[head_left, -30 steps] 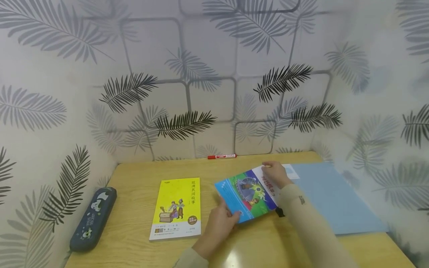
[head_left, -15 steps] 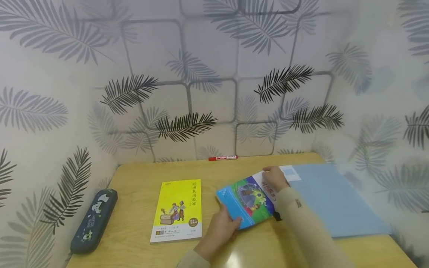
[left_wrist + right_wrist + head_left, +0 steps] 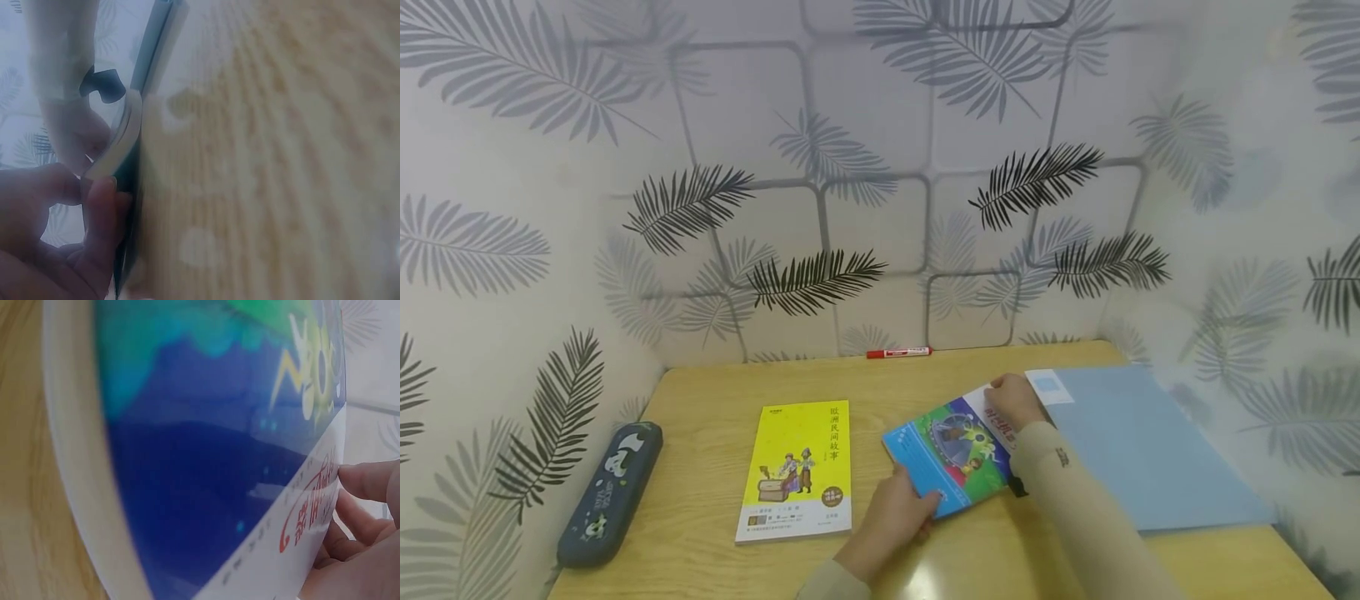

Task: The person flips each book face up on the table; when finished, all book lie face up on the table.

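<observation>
A storybook (image 3: pixel 951 450) with a blue, green and white cover lies slanted between my two hands, close over the table. My left hand (image 3: pixel 893 517) pinches its near left corner, thumb on the cover. In the left wrist view the book's page edge (image 3: pixel 109 159) curves up at the left hand's fingers (image 3: pixel 103 206). At the white upper right end, my right hand (image 3: pixel 1017 402) grips the edge; the right wrist view has its thumb (image 3: pixel 369 478) against the white band beside red lettering. A yellow book (image 3: pixel 797 467) lies flat left of the hands.
A blue folder (image 3: pixel 1150 458) with a white label lies on the table (image 3: pixel 700 483) at the right, partly behind the right sleeve. A red marker (image 3: pixel 898 353) lies along the back edge. At the far left stands a dark pencil case (image 3: pixel 610 496) with panda pictures.
The storybook has shifted slightly towards me and lower, both hands moving with it and keeping their hold. The yellow book, marker, folder and pencil case stay where they were.
</observation>
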The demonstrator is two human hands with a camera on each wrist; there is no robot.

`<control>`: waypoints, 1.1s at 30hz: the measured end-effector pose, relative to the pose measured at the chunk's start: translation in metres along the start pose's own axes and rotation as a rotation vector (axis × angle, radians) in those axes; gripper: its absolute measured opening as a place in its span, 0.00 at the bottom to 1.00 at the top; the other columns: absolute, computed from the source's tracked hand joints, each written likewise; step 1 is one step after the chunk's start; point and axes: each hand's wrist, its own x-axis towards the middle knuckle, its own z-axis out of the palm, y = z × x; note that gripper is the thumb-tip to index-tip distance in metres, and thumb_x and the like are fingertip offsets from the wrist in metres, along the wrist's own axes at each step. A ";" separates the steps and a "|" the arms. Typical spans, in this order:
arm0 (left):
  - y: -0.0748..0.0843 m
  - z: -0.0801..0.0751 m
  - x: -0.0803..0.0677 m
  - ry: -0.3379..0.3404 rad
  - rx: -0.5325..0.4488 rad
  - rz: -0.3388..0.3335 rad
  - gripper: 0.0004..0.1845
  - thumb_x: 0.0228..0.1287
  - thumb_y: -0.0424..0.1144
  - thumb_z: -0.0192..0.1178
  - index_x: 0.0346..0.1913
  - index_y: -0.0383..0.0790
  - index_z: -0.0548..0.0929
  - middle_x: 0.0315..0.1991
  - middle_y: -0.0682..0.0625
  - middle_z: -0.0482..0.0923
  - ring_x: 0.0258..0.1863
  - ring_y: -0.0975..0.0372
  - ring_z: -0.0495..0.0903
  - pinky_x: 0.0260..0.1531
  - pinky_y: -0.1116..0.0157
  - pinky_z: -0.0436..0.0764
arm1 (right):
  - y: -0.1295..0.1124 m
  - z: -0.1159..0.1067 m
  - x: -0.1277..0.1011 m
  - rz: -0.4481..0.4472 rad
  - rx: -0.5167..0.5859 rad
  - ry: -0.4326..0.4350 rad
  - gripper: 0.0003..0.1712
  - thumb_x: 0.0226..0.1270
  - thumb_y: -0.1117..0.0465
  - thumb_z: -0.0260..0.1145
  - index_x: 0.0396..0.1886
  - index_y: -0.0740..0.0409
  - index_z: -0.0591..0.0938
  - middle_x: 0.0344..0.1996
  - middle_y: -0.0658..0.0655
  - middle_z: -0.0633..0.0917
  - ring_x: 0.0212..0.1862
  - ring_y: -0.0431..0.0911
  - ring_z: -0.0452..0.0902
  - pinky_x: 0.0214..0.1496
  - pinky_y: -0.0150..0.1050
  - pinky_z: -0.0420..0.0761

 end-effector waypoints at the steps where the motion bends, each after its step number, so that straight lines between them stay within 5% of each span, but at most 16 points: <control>1: 0.000 0.000 0.000 -0.004 0.001 -0.004 0.44 0.67 0.40 0.67 0.71 0.13 0.55 0.18 0.46 0.79 0.13 0.58 0.79 0.13 0.64 0.79 | 0.000 0.000 0.000 -0.008 -0.010 -0.001 0.25 0.74 0.59 0.60 0.64 0.70 0.77 0.58 0.71 0.80 0.58 0.63 0.77 0.64 0.58 0.74; 6: 0.001 -0.003 0.002 -0.028 0.014 -0.027 0.48 0.67 0.40 0.67 0.72 0.11 0.50 0.18 0.46 0.80 0.13 0.58 0.80 0.14 0.64 0.79 | 0.001 0.002 0.002 -0.035 -0.054 -0.003 0.25 0.72 0.61 0.60 0.63 0.72 0.77 0.58 0.73 0.80 0.59 0.65 0.77 0.65 0.59 0.74; 8: 0.002 -0.005 0.002 -0.038 0.029 -0.029 0.44 0.67 0.40 0.68 0.69 0.11 0.56 0.18 0.47 0.80 0.14 0.58 0.80 0.14 0.65 0.80 | 0.003 0.003 0.003 -0.038 -0.076 -0.009 0.25 0.71 0.61 0.61 0.63 0.72 0.77 0.59 0.73 0.79 0.59 0.65 0.77 0.65 0.60 0.73; 13: 0.004 -0.008 0.003 -0.058 0.052 -0.023 0.24 0.66 0.39 0.69 0.51 0.22 0.73 0.18 0.47 0.80 0.14 0.59 0.81 0.15 0.65 0.81 | 0.007 0.004 0.005 -0.035 -0.122 -0.040 0.26 0.70 0.61 0.62 0.63 0.72 0.77 0.59 0.72 0.80 0.61 0.65 0.75 0.67 0.60 0.71; 21: 0.006 -0.011 0.004 -0.105 0.106 -0.055 0.09 0.59 0.31 0.68 0.25 0.36 0.78 0.17 0.48 0.80 0.15 0.58 0.81 0.18 0.66 0.81 | 0.009 0.004 0.007 -0.057 -0.145 -0.068 0.26 0.68 0.60 0.63 0.61 0.71 0.79 0.57 0.71 0.81 0.58 0.64 0.77 0.65 0.61 0.73; 33: 0.008 -0.014 0.003 -0.089 0.159 -0.051 0.09 0.55 0.30 0.68 0.23 0.37 0.78 0.17 0.48 0.79 0.16 0.58 0.80 0.19 0.65 0.80 | 0.006 0.006 0.008 -0.005 -0.146 -0.102 0.27 0.71 0.55 0.63 0.63 0.69 0.78 0.58 0.70 0.81 0.59 0.63 0.76 0.64 0.61 0.73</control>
